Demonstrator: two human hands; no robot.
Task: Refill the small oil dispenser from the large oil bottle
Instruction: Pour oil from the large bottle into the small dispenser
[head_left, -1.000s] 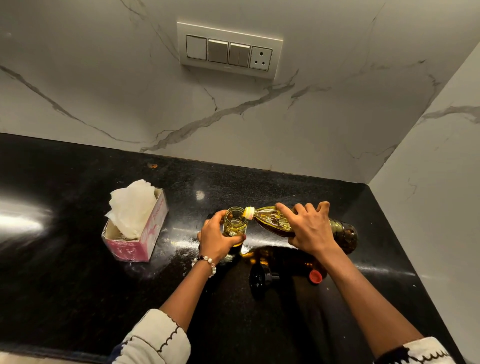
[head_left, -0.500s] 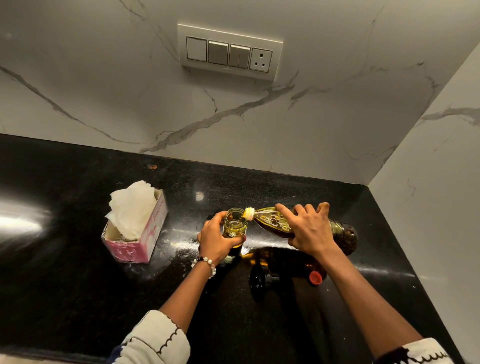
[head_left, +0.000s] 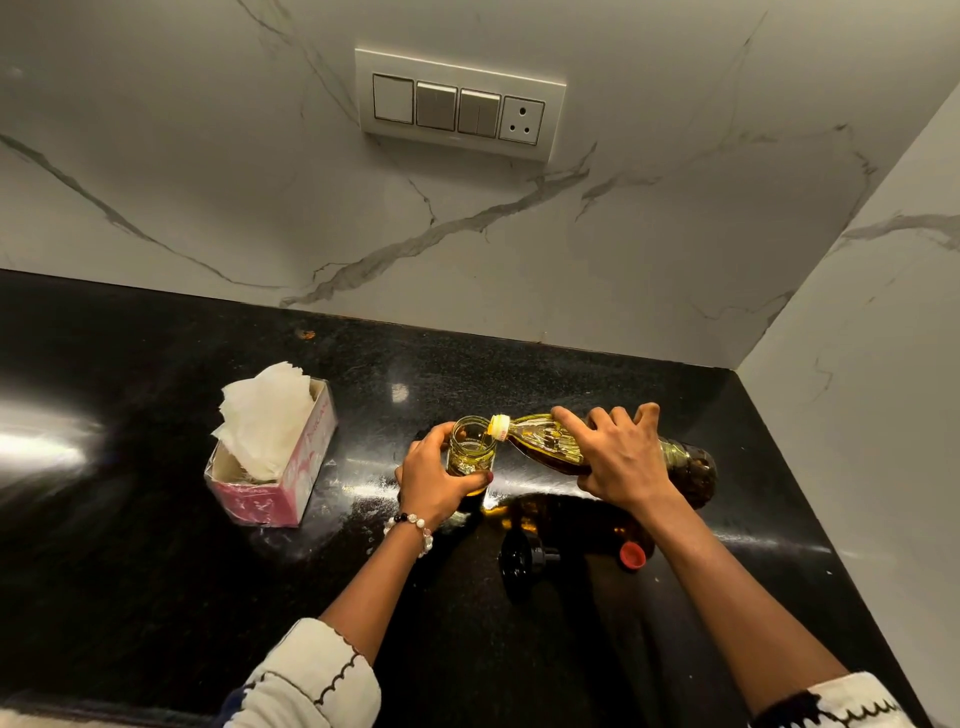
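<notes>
We grip the dispenser with our left hand; our right hand grasps the bottle, long axis near-horizontal, mouth leftward over it.

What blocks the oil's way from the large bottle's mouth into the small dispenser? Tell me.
Nothing visible. The large oil bottle is tipped with its mouth at the small dispenser's open top; both caps lie on the counter.
</notes>
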